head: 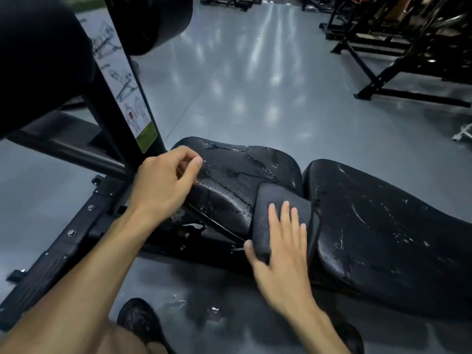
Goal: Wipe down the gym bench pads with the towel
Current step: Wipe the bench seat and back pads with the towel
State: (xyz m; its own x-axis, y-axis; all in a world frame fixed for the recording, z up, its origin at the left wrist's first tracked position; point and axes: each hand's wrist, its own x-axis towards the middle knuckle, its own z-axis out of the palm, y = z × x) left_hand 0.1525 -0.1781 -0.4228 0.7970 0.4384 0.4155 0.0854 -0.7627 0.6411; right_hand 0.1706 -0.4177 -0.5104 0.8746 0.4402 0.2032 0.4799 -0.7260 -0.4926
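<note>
Dark folded towel (277, 208) on wet seat pad (237, 169)

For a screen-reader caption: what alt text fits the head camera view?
A person's right hand presses a folded dark towel flat onto a wet black seat pad of a gym bench, beside the longer back pad. The left hand, fingers curled, rests at the seat pad's edge by a black frame post bearing an instruction sticker; grey glossy floor lies beyond.
</note>
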